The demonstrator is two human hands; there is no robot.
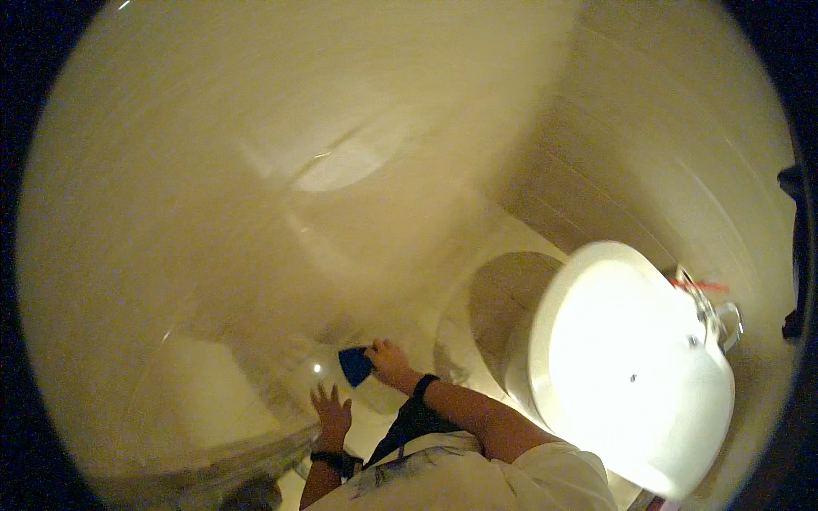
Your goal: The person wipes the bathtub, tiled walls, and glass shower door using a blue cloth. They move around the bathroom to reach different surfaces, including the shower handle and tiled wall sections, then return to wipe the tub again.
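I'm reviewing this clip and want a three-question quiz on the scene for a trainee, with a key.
1. True or false: the left hand is gripping the flat blue piece.

2. Where in the picture is the white sink?
A) Upper left
B) Lower right
C) Upper middle

3. Fill in the missing word: the band on the person's right wrist is ____ in colour.

Key:
1. False. The right hand holds it; the left is open, with its fingers spread.
2. B
3. Dark
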